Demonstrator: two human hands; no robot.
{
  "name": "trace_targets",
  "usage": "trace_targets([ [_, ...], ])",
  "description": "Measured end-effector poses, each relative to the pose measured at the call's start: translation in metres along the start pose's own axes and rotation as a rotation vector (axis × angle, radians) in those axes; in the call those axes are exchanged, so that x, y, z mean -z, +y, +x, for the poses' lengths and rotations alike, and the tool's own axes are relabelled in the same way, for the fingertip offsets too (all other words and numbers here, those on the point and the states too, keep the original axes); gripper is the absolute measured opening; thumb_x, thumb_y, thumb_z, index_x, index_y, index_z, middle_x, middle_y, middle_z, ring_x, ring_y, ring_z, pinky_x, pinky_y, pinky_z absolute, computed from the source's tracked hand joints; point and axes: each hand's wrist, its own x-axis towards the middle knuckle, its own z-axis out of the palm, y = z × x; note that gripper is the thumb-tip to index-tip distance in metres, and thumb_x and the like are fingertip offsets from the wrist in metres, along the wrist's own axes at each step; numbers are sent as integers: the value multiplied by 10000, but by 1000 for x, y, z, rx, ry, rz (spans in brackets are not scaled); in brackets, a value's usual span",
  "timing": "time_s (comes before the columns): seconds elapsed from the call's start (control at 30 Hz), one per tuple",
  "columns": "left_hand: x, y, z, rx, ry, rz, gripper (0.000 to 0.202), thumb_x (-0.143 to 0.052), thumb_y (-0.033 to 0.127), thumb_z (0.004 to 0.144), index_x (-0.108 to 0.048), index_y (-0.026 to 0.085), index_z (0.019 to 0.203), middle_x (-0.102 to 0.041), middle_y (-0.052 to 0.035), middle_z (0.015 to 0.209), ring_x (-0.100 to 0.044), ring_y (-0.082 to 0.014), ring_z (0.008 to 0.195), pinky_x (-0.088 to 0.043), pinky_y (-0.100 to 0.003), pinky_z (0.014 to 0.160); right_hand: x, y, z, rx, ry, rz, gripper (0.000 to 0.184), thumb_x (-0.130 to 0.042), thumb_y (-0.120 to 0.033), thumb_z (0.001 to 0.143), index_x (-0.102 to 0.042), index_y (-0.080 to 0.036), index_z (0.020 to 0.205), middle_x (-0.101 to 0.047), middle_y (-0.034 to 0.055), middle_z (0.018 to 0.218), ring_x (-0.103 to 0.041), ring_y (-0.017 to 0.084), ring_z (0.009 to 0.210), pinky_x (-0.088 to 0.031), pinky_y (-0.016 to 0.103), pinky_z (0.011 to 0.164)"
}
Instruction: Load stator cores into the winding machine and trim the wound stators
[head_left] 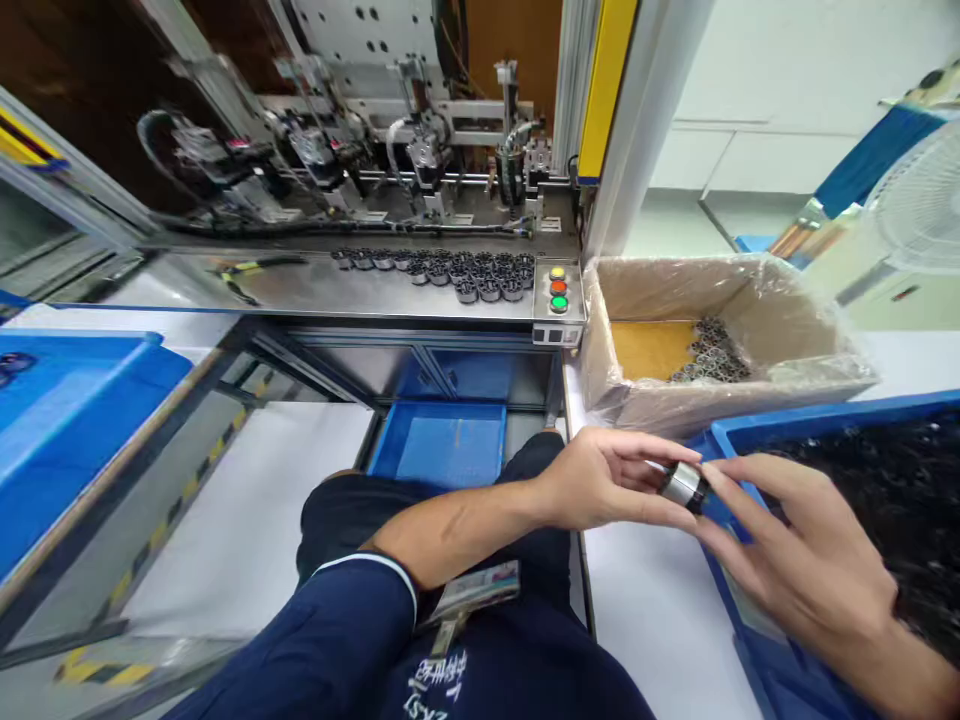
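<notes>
Between my two hands is a small round metal core with black end pieces [684, 485]. My left hand [600, 478] grips it from the left with thumb and fingers. From the right, my right hand [802, 545] pinches its black end with thumb and fingertips. Both hands are over the white table top [637, 610], beside a blue bin [739, 440] of black parts [885, 490]. Just beyond them stands a plastic-lined cardboard box [660, 405] with a pile of metal rings [716, 350] in it.
A machine [420, 150] with several fixtures stands ahead. Along its metal ledge [322, 290] sit several black-and-metal cores [472, 270], pliers [244, 275] and a button box [558, 300]. Another blue bin [82, 400] is at left, a blue crate [446, 440] below, a fan [922, 200] at right.
</notes>
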Motion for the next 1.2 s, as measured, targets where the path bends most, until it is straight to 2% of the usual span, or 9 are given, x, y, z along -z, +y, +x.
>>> trace_targets([
  [0.13, 3, -1, 1, 15, -1, 49, 609, -955, 264, 623, -748, 150, 1185, -769, -74, 1000, -734, -176, 905, -574, -375, 938, -1, -5, 5, -8, -10, 3, 536, -731, -141, 890, -544, -87, 1389, -651, 161, 1097, -664, 266, 1003, -579, 383, 862],
  [0.33, -4, -7, -6, -91, 18, 189, 549, -804, 321, 842, -666, 180, 1354, -753, -112, 1196, -712, -218, 1084, -550, -337, 977, -4, -4, 7, -4, 45, 17, 459, -735, -170, 892, -583, -98, 1319, -684, 169, 1053, -684, 283, 986, -605, 413, 804],
  [0.53, -6, -15, -6, -100, -82, 177, 463, -678, 377, 947, -638, 235, 1386, -702, -141, 1331, -699, -214, 1120, -552, -353, 995, -8, 2, 14, -302, 54, 287, 393, -723, -328, 932, -617, -160, 1271, -690, 126, 1083, -692, 214, 971, -610, 355, 847],
  [0.63, -3, -15, -3, -95, -60, 261, 460, -673, 414, 942, -667, 195, 1346, -711, -161, 1281, -705, -203, 1016, -575, -348, 919, -3, 30, 4, -303, -153, 390, 276, -679, -334, 956, -670, -190, 1191, -722, 83, 1023, -704, 192, 909, -608, 324, 807],
  [0.73, 3, -9, 2, -233, 25, 545, 396, -703, 379, 916, -719, 201, 1270, -696, -144, 1248, -675, -211, 1062, -555, -353, 942, 7, 91, -27, -459, -429, 219, 194, -644, -350, 947, -744, -221, 1054, -740, 61, 1023, -710, 179, 854, -579, 304, 752],
  [0.8, 7, -4, 4, -286, 75, 671, 362, -756, 374, 868, -760, 189, 1179, -718, -122, 1135, -672, -202, 1021, -559, -335, 903, 9, 137, -57, -559, -438, 71, 167, -642, -250, 914, -760, -188, 814, -721, 71, 808, -647, 160, 639, -502, 314, 615],
  [0.9, 12, 1, 7, -153, 88, 528, 455, -763, 472, 846, -742, 151, 1167, -729, -88, 944, -682, -162, 817, -570, -288, 723, 2, 186, -97, -669, -565, -31, 238, -712, -143, 826, -645, -162, 598, -522, -39, 498, -409, 74, 422, -353, 241, 495],
  [1.0, 14, 4, 6, -111, 91, 411, 582, -777, 541, 815, -700, 152, 1240, -707, -95, 983, -664, -141, 796, -540, -253, 677, -9, 199, -119, -751, -733, -72, 239, -719, -33, 742, -617, -156, 564, -524, -45, 501, -458, 94, 456, -348, 242, 535],
  [1.2, 16, 11, 0, -448, 100, 850, 559, -860, 490, 737, -756, 169, 1182, -640, -84, 975, -556, -133, 811, -500, -231, 643, -10, 191, -114, -904, -971, -118, 231, -679, 20, 700, -676, -173, 573, -634, 38, 570, -615, 192, 554, -414, 304, 613],
])
